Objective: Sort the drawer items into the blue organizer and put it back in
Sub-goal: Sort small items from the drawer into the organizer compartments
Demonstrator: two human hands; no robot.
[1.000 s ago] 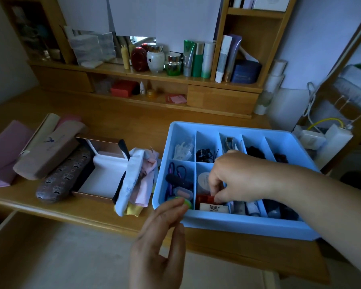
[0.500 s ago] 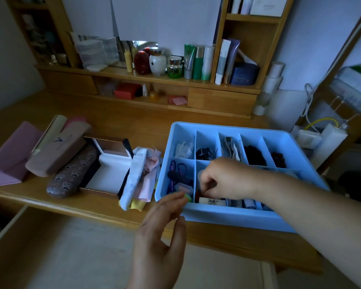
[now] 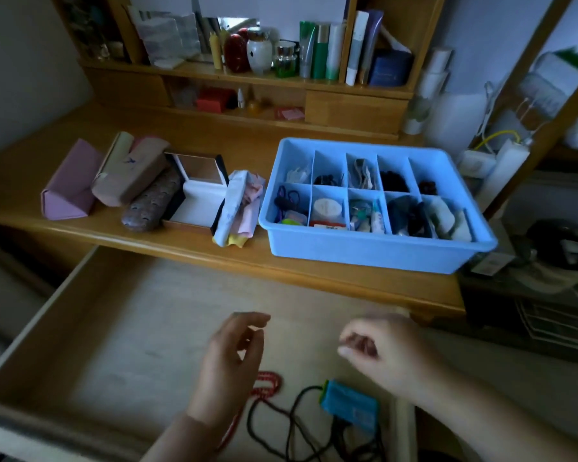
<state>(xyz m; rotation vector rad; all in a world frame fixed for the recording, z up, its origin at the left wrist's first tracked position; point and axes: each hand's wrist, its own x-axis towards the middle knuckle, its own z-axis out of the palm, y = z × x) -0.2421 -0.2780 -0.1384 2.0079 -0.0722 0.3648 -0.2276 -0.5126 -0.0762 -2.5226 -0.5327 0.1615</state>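
- My left hand (image 3: 229, 360) hangs over the open drawer (image 3: 121, 328), nearer me than the blue organizer (image 3: 374, 251); the fingers are loosely curled with a narrow gap to the thumb, and I see nothing held in them.
- My right hand (image 3: 386, 351) is beside it, also on my side of the organizer, fingers curled in toward the thumb. The frame is blurred there, so I cannot tell whether something small is pinched.
- The blue organizer sits on the desk (image 3: 187, 128) beyond the drawer, its compartments filled with small items.
- In the drawer, on the near side of the organizer, lie a red bead string (image 3: 269, 383), dark cords (image 3: 294, 425) and a small blue pouch (image 3: 349, 406); neither hand touches them.
- Left of the organizer on the desk: a bundle of cloths (image 3: 237, 208), an open white box (image 3: 197, 195) and several glasses cases (image 3: 131, 185).
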